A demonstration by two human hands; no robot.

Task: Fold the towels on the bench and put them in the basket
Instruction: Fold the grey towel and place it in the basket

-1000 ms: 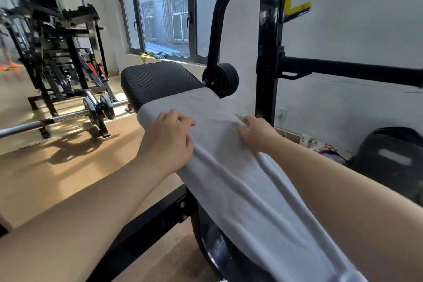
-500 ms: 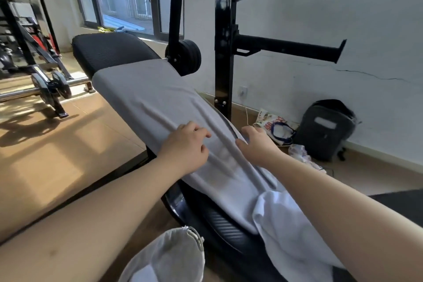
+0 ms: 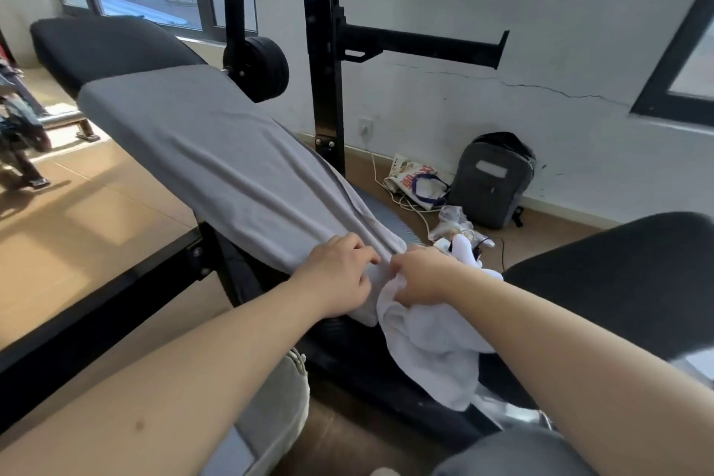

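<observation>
Grey towel along the bench, my left hand and right hand side by side, fingers curled gripping its near end, white towel bunched beneath.

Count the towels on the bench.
2. A grey towel lies spread along the bench; a white towel is bunched at its near end, under the right hand. More may be hidden.

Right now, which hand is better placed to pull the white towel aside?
Probably the right hand: it lies against the bunched white towel, while the left hand grips the grey towel at its near end.
</observation>
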